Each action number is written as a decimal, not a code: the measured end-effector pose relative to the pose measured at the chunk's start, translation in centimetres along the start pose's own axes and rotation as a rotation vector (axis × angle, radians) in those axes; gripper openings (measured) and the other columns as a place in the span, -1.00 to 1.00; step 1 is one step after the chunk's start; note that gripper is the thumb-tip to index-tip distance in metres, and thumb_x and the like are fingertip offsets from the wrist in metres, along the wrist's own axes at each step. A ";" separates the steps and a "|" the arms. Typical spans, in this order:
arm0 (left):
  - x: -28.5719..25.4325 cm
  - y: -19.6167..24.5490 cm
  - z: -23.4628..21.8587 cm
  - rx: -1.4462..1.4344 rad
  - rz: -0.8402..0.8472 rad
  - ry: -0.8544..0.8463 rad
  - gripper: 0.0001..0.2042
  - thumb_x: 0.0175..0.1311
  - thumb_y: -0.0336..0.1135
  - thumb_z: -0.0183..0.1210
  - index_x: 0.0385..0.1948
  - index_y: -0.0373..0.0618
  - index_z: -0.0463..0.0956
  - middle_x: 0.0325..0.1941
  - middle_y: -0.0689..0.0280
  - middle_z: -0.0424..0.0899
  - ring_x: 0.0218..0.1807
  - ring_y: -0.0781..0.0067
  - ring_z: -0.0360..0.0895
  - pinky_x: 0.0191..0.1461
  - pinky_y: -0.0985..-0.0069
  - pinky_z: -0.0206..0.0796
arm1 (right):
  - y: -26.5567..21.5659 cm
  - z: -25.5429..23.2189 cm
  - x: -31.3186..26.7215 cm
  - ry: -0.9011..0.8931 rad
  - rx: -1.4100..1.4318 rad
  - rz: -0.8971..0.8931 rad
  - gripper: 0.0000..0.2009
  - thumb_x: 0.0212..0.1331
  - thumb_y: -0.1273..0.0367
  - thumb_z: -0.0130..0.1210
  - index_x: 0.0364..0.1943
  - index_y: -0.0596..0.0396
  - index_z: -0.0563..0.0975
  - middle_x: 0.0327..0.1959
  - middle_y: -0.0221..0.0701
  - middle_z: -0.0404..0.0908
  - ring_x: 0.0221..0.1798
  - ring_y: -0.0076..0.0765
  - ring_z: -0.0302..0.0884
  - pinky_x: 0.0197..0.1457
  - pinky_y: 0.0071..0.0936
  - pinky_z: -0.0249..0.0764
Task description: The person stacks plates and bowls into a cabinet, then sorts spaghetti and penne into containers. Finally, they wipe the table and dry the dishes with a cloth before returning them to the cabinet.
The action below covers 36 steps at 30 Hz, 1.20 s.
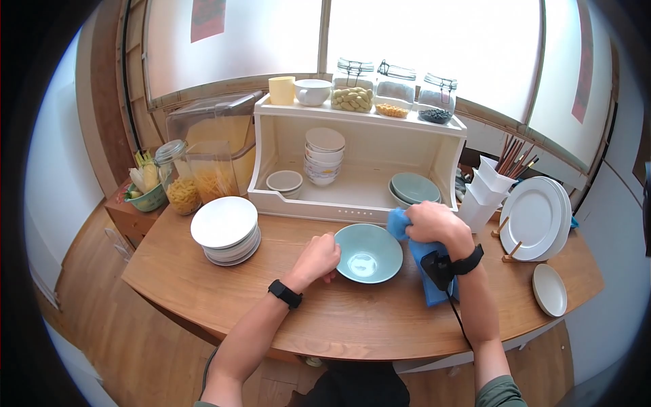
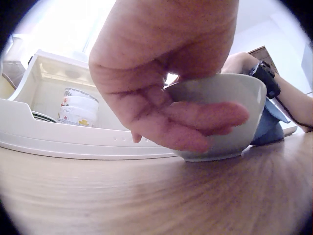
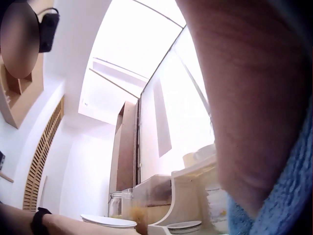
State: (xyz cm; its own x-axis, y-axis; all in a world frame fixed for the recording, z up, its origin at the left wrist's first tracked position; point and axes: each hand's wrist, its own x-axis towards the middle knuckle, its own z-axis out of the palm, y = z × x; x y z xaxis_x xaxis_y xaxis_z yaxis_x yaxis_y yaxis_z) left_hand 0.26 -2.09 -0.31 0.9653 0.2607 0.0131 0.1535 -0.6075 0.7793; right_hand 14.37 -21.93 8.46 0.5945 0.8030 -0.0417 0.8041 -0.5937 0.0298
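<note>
A wide light-blue bowl (image 1: 370, 254) stands upright on the wooden table in front of the person. At its left rim, the left hand (image 1: 319, 258) grips it; the left wrist view shows the fingers (image 2: 186, 120) along the outer wall of the bowl (image 2: 239, 98). To the bowl's right, the right hand (image 1: 435, 222) holds a blue cloth (image 1: 399, 224), bunched near the fingers. The rest of the cloth hangs below the wrist toward the table. In the right wrist view the cloth (image 3: 288, 196) is close up beside the hand, whose fingertips are hidden.
Stacked white plates and a bowl (image 1: 224, 224) stand at left. Behind is a cream shelf (image 1: 380, 146) with stacked bowls (image 1: 324, 159), more blue bowls (image 1: 415, 188) and jars (image 1: 352, 88) on top. At right are chopsticks in a white holder (image 1: 483, 197), racked plates (image 1: 532, 217) and a small dish (image 1: 549, 290).
</note>
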 end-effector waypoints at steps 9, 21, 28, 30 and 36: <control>0.4 -0.6 0.4 0.025 0.019 0.020 -0.75 0.37 -0.41 -0.15 -0.27 -0.51 0.40 -0.62 0.03 0.61 -0.65 0.23 0.63 -0.62 0.39 0.51 | -4.4 5.2 2.8 0.057 0.131 -0.374 -0.74 0.02 0.44 0.01 -0.15 0.16 0.43 -0.27 -0.03 0.61 -0.16 0.17 0.57 -0.13 -0.01 0.49; -0.2 0.1 0.3 0.052 0.031 0.012 -0.75 0.40 -0.37 -0.17 -0.25 -0.45 0.36 -0.60 0.04 0.62 -0.63 0.23 0.63 -0.58 0.38 0.50 | -3.2 1.9 0.9 -0.169 0.041 -0.133 -0.66 -0.06 0.41 -0.03 -0.16 -0.01 0.65 -0.29 -0.07 0.65 -0.17 0.07 0.61 -0.04 -0.14 0.52; 0.1 0.1 0.4 -0.023 -0.035 -0.021 -0.76 0.42 -0.35 -0.17 -0.21 -0.42 0.34 -0.53 0.02 0.63 -0.60 0.25 0.64 -0.59 0.38 0.50 | 1.0 -1.3 -0.5 0.063 -0.020 0.173 -0.62 -0.01 0.41 -0.03 -0.04 -0.03 0.60 -0.17 -0.08 0.66 -0.08 0.07 0.61 0.04 -0.13 0.51; 0.0 0.1 0.3 -0.135 -0.031 0.000 -0.77 0.41 -0.36 -0.14 -0.20 -0.43 0.34 -0.44 -0.10 0.62 -0.53 0.13 0.66 -0.51 0.29 0.52 | 2.8 -0.3 0.7 0.049 0.043 0.091 -0.59 0.07 0.41 -0.03 0.08 0.02 0.52 -0.11 -0.05 0.64 -0.02 0.10 0.57 0.07 -0.15 0.48; 1.8 -1.8 0.8 0.004 0.267 0.323 -0.78 0.41 -0.35 -0.08 -0.11 -0.36 0.35 -0.33 -0.19 0.61 -0.29 -0.14 0.63 -0.23 0.12 0.46 | 2.0 -0.8 1.2 0.074 0.624 -0.199 -0.58 0.33 0.22 0.03 0.19 0.14 0.41 0.08 -0.19 0.57 0.11 -0.21 0.49 0.21 -0.37 0.37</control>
State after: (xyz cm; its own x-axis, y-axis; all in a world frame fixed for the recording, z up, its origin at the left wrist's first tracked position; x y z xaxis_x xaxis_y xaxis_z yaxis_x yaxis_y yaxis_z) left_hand 1.89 -1.17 -2.20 0.8556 0.3156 0.4103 -0.0915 -0.6880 0.7200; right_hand 16.73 -22.09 9.23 0.4506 0.8889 0.0830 0.7605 -0.3335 -0.5572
